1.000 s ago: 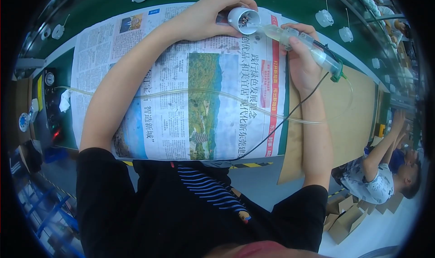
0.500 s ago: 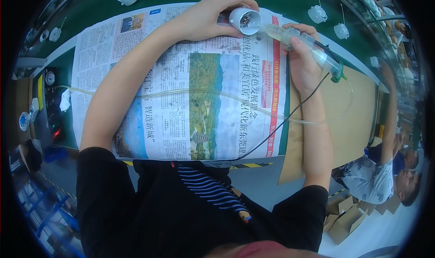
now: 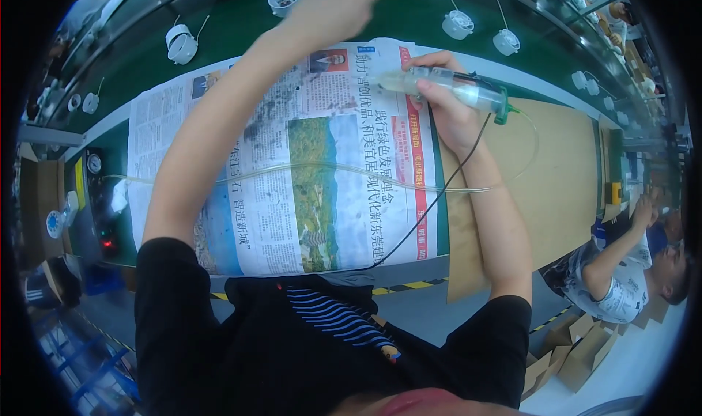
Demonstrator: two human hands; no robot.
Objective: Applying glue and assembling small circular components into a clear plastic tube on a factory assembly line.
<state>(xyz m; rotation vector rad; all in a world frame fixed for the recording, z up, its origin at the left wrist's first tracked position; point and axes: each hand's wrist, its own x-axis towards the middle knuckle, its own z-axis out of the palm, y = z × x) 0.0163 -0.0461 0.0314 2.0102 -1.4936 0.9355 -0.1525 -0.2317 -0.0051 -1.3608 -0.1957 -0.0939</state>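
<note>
My left hand (image 3: pixel 342 8) reaches over the far green surface, fingers stretched out to the right, with nothing visible in them. Just left of its wrist stands a round white cup-like housing (image 3: pixel 283 1) with dark parts inside. In my right hand (image 3: pixel 446 98) is a translucent dispensing syringe (image 3: pixel 468 91) with a green end cap (image 3: pixel 502 105). Its pale, blurred tip points left, above the newspaper (image 3: pixel 365 218). A clear hose (image 3: pixel 329 167) and a black cord (image 3: pixel 439 189) trail from it across the paper.
Further white housings with wires, such as one on the right (image 3: pixel 458 24) and one on the left (image 3: pixel 181 47), stand along the green surface (image 3: pixel 409 21). A black control box (image 3: pixel 95 204) sits at left. Brown cardboard (image 3: pixel 541 175) lies under my right forearm. A co-worker (image 3: pixel 614 284) is at far right.
My left hand has let go of the white housing and moved farther away. The syringe remains in my right hand, farther left in view. The whole view has shifted.
</note>
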